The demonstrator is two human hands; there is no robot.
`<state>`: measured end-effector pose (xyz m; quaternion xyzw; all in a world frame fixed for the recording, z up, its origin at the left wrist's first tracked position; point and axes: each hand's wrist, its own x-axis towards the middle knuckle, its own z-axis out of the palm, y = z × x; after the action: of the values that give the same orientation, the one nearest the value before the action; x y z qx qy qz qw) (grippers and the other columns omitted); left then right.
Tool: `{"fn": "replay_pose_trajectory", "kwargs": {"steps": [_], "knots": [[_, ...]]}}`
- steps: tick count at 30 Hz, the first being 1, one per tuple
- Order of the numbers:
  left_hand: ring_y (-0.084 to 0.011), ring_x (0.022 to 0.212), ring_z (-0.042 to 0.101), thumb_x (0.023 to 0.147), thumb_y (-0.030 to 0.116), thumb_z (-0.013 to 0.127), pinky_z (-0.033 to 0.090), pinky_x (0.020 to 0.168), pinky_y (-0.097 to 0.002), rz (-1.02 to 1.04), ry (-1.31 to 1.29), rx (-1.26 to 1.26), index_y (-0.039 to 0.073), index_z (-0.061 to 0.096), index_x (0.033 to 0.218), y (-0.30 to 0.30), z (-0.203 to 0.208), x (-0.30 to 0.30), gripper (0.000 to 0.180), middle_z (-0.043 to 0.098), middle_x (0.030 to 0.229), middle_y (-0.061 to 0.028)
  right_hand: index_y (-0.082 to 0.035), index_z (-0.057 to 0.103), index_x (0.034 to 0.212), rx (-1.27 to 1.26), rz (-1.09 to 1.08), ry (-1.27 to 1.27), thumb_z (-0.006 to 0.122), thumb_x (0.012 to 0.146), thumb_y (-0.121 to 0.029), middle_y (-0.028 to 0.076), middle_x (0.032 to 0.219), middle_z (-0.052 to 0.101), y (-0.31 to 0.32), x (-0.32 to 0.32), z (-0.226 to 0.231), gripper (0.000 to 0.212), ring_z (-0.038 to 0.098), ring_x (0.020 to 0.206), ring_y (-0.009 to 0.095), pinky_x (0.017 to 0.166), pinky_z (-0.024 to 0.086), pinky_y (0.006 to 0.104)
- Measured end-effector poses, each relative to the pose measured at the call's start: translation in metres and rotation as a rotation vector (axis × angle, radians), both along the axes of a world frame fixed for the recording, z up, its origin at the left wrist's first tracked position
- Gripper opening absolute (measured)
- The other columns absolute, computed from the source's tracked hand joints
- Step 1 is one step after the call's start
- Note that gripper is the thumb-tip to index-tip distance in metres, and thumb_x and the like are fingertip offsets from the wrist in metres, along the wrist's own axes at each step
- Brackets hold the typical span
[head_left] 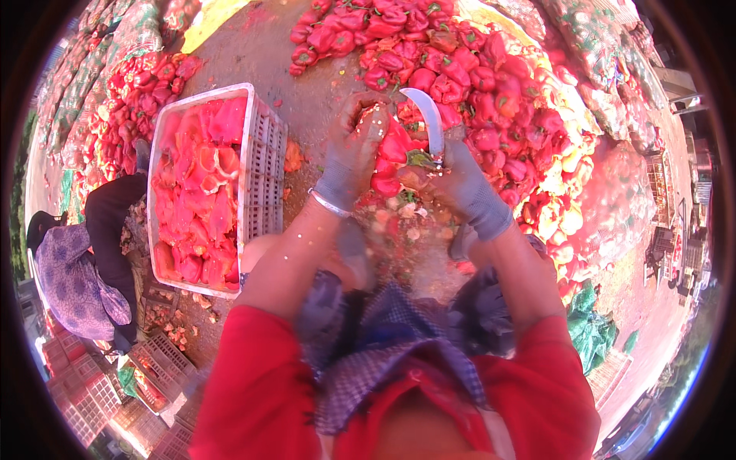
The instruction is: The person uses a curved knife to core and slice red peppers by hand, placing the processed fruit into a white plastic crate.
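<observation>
My left hand (349, 157), in a grey glove with a metal bangle at the wrist, grips a red bell pepper (389, 153) in front of me. My right hand (468, 188), also gloved in grey, holds a curved-blade knife (429, 115) whose blade arcs up over the pepper. The pepper sits between both hands, its cut flesh and green stem part showing. Seeds and pepper scraps (399, 222) lie on the ground just below the hands.
A white plastic crate (264, 153) of cut red pepper pieces stands at my left. A big heap of whole red peppers (460, 69) spreads ahead and right. Another person (92, 261) in dark and patterned clothes crouches at far left. Empty crates (153, 368) lie lower left.
</observation>
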<state>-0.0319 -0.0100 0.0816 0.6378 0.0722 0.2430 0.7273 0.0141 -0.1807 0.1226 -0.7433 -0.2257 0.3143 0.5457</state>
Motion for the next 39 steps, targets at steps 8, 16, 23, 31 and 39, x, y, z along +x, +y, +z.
{"fn": "replay_pose_trajectory", "kwargs": {"steps": [8,16,23,31,39], "knots": [[-0.0183,0.086,0.064,0.097,0.027,0.057,0.054,0.078,-0.0342,-0.1,0.079,-0.66,0.005,0.058,0.103,0.027,0.014,-0.01,0.023,0.061,0.092,-0.0058,-0.002,0.064,0.117,0.172,0.157,0.188,0.08,0.082,-0.015,0.005,0.103,0.066,0.002,-0.007,0.025,0.04,0.059,0.091,0.007,0.074,0.051,0.0254],[-0.0326,0.092,0.066,0.102,0.042,0.042,0.057,0.078,-0.0517,-0.294,-0.012,-1.024,0.009,0.055,0.119,0.054,-0.012,-0.013,0.039,0.065,0.097,-0.0134,-0.002,0.061,0.123,-0.178,0.018,-0.464,0.076,0.085,-0.023,0.017,0.11,0.068,0.008,0.008,0.009,0.047,0.067,0.099,0.021,0.082,0.053,0.0349],[-0.0105,0.089,0.056,0.101,0.03,0.051,0.048,0.083,-0.0282,-0.013,0.014,-0.369,0.005,0.055,0.11,0.018,0.004,-0.01,0.027,0.058,0.094,-0.0035,0.004,0.064,0.11,-0.067,-0.051,0.009,0.076,0.085,-0.017,0.004,0.083,0.067,0.033,-0.021,-0.005,0.035,0.063,0.079,0.01,0.067,0.05,0.025],[-0.0059,0.084,0.049,0.098,0.015,0.055,0.045,0.077,-0.0241,0.358,0.039,-0.045,0.002,0.057,0.104,0.063,-0.005,-0.016,0.014,0.056,0.089,0.0005,-0.002,0.063,0.109,0.021,-0.202,0.161,0.072,0.087,-0.012,-0.002,0.079,0.059,0.06,-0.032,-0.016,0.026,0.052,0.064,0.006,0.051,0.041,0.0212],[-0.0197,0.067,0.051,0.098,0.016,0.052,0.044,0.061,-0.0345,1.117,0.124,0.249,-0.002,0.058,0.091,0.315,-0.028,-0.065,0.02,0.057,0.073,-0.0116,-0.006,0.061,0.105,-0.041,-0.373,0.088,0.068,0.091,-0.016,-0.004,0.074,0.054,0.03,0.008,-0.06,0.018,0.043,0.052,0.004,0.043,0.032,0.019]]}}
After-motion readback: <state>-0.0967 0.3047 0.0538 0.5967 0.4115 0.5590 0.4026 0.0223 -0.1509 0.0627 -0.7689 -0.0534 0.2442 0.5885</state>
